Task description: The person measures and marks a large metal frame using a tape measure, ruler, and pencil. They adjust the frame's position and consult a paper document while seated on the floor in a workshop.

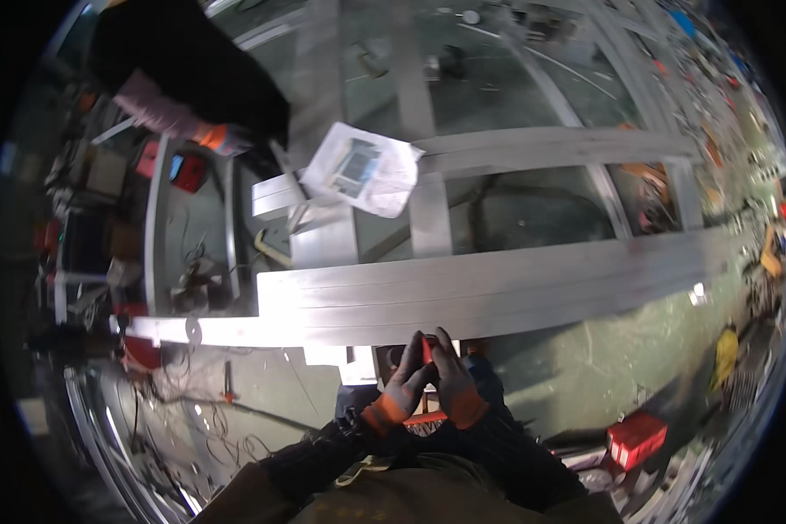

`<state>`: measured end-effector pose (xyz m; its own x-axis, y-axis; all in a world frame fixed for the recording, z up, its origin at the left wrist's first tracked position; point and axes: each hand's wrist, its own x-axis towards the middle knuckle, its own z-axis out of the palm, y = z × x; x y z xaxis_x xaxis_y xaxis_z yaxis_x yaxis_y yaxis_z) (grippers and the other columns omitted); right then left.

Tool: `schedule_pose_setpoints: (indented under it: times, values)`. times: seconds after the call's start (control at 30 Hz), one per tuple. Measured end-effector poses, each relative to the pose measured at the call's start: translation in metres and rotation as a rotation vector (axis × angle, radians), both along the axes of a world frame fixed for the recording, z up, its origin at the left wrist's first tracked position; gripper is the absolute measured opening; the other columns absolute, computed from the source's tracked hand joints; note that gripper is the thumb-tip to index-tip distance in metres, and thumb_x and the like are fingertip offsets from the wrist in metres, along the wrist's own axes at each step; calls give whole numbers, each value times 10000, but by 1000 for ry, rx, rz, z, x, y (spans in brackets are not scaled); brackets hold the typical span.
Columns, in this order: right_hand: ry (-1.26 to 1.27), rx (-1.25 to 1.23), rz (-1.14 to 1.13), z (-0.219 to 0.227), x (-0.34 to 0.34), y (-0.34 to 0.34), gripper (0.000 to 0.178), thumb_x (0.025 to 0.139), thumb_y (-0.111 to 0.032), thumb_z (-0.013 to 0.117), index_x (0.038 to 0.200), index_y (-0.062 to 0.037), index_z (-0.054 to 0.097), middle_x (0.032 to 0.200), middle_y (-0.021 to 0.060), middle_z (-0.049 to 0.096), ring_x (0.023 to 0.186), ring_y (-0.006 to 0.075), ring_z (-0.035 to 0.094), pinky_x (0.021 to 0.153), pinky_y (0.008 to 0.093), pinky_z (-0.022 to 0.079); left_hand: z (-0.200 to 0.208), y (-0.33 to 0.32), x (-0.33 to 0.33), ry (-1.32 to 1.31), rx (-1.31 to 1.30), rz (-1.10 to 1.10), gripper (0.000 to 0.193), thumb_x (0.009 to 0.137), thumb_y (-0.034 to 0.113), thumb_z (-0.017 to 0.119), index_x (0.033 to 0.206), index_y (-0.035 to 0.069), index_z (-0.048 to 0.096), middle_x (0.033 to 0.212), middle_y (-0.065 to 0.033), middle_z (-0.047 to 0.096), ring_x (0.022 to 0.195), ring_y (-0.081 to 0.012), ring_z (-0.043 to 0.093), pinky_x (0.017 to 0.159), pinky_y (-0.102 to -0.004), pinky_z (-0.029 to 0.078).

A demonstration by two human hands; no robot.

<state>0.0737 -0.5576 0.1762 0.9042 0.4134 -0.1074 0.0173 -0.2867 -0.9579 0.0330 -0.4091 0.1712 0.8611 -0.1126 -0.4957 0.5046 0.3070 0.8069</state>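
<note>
Between both grips: small red object [427, 348], pinched at the fingertips, low centre of view.
Left grip [408, 377]: dark glove, orange cuff, fingers curled onto red object.
Right grip [452, 375]: same glove type, pressed against left grip, pinching red object.
Just above grips: long metal beam [498, 293].
Further up: white plastic bag [363, 168] on frame.
Lower right of grips: red box [637, 438] on floor.
Top left: another person's gloved hand [221, 137].
</note>
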Motion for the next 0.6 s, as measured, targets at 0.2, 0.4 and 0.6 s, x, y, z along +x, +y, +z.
schedule_pose_setpoints:
  times: [0.2, 0.4, 0.6]
  values:
    - [-36, -124, -54, -24, 27, -32, 415, 999, -137, 630, 1369, 43, 574, 1440, 246, 564, 1259, 382, 617, 1049, 403, 528, 2, 6, 42, -35, 182, 8, 513, 1077, 147, 588, 1538, -7, 425, 1610, -200, 407, 1460, -285, 466, 1146, -373, 451]
    - [464, 432, -297, -37, 85, -66, 359, 1054, -190, 581, 1350, 14, 573, 1319, 175, 650, 1015, 274, 715, 852, 382, 619, -64, 109, 187, -526, 1360, 101, 615, 881, 130, 712, 1460, 52, 518, 1536, -213, 487, 1395, -385, 491, 1131, -488, 425]
    - [71, -44, -175, -57, 123, -67, 397, 1099, -253, 503, 1387, 8, 582, 1322, 134, 660, 1148, 246, 663, 994, 367, 554, -117, 222, 275, -490, 1843, -370, 720, 792, 118, 650, 1491, 85, 482, 1612, -207, 386, 1529, -417, 303, 1255, -567, 217]
